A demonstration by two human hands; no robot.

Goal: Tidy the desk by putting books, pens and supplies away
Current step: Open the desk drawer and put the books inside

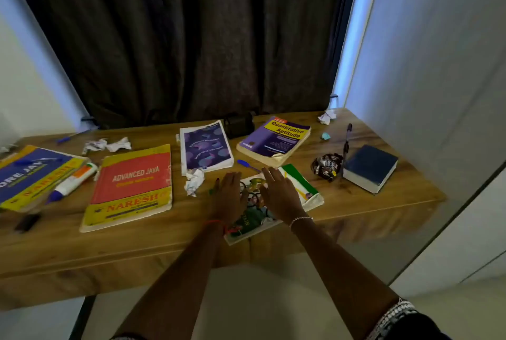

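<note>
While left hand (229,194) and right hand (279,194) hover flat (grip wide), the green-white book (299,182) lies askew.

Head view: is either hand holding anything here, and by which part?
Nothing is held. The left hand and right hand are open, fingers straight, over the green-and-white book; neither has a grip on it.

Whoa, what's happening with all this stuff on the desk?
A person is tidying a messy wooden desk. The left hand and right hand stretch out flat over a green-and-white book at the front edge; neither grips it. The Advanced Java book, Quantitative Aptitude book, a blue pen and a crumpled paper ball lie scattered, not yet put away.
</note>
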